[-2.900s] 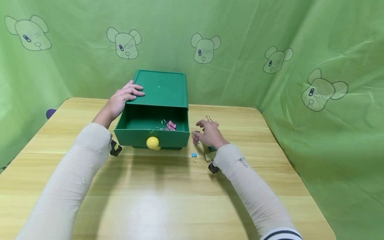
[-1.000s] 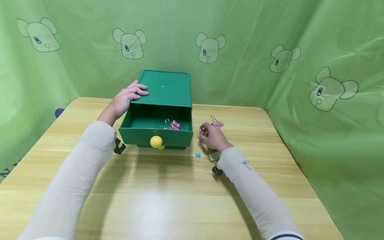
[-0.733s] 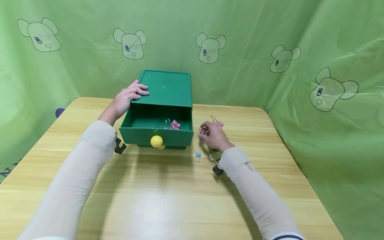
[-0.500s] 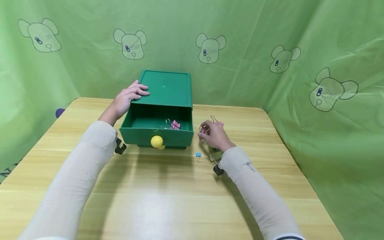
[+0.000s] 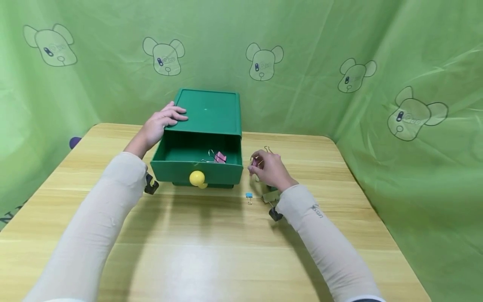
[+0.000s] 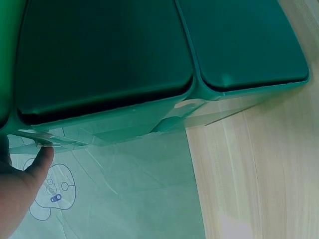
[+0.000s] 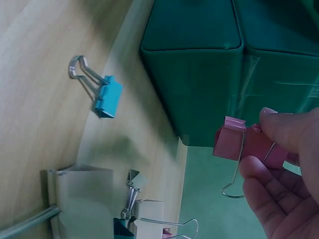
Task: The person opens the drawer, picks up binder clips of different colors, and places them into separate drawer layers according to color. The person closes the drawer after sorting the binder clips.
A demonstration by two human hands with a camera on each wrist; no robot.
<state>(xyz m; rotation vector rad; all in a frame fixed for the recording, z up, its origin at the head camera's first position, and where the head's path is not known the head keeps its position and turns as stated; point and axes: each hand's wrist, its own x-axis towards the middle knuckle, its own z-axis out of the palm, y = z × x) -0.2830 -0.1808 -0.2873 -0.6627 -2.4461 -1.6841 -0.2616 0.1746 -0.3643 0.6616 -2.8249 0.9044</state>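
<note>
Right of the green drawer box (image 5: 209, 110), a wedge-shaped pink binder clip (image 7: 255, 145) with wire loops is pinched by the right hand (image 5: 271, 169); the drawer box's smooth top is touched by the left hand (image 5: 155, 127), fingers extended, seemingly relaxed.

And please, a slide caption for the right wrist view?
Fingers pinch a pink binder clip; a blue clip lies near a green cabinet.

Room above drawer (image 5: 222, 173) — cabinet (image 5: 211, 114) behind
</note>
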